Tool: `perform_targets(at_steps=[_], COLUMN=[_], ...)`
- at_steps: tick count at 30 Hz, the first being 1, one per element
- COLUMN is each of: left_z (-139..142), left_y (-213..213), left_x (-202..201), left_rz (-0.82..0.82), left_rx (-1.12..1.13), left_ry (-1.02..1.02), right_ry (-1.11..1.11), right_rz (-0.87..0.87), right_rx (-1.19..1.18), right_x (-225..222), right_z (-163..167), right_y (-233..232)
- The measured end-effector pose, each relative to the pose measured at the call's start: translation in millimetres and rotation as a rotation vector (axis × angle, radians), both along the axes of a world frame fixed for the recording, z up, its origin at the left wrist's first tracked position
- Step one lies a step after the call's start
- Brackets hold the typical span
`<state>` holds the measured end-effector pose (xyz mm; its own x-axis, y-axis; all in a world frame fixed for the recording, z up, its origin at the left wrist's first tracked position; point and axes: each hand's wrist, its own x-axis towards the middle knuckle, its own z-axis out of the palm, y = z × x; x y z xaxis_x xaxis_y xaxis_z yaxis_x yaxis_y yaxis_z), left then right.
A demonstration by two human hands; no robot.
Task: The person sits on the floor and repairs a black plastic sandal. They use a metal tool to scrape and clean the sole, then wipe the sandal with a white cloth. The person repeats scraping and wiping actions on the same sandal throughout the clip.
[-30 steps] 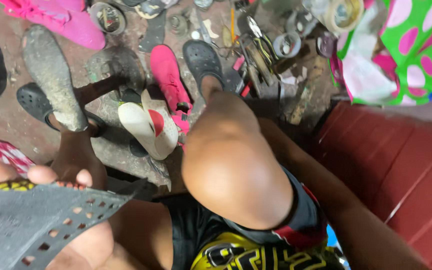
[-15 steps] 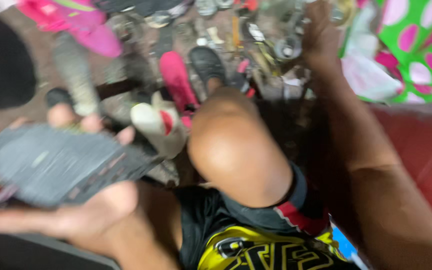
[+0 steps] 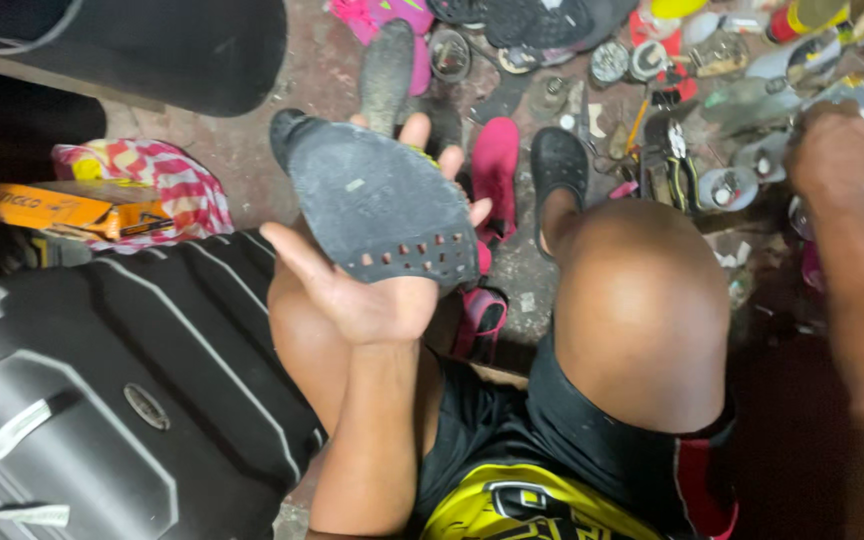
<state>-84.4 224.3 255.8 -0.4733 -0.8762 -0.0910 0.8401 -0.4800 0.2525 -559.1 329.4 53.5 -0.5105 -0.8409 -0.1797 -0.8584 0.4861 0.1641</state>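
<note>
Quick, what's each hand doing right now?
Left hand: open, palm up, holding a grey shoe sole.
Right hand: reaching among the tools; grip cannot be told.

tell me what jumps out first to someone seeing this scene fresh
The grey shoe sole with a row of small holes, lying flat on the upturned left hand at centre. Next, the bare knee to its right, and the right hand reaching into the tools and tins at upper right. A black suitcase fills the lower left.
</note>
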Motion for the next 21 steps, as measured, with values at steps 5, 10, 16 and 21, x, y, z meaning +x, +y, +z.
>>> perform_targets(at_steps=[5,10,16,21], left_z=[5.5,5.5,-6.0,-9.3], left_y=[-3.6,-2.8,-0.9,0.4], left_x=[5.1,5.3,0.9,9.9], left_rz=[0.011,-0.006,0.045,-0.025], left_rx=[-0.048,-0.01,-0.013,-0.026], left_ry=[0.028,0.029,0.104,0.116], right_ry=[-0.531,-1.239,-1.283,-1.074], right_rz=[-0.083,-0.214,0.54,0.656], right_rx=[-0.525,-0.881,-0.59,-0.478], right_x=[33.6,131.1,286.7,377.0], right_z=[61.1,189.1,284.5,273.2], right_y=[-6.5,-30.2,-51.6,-98.1])
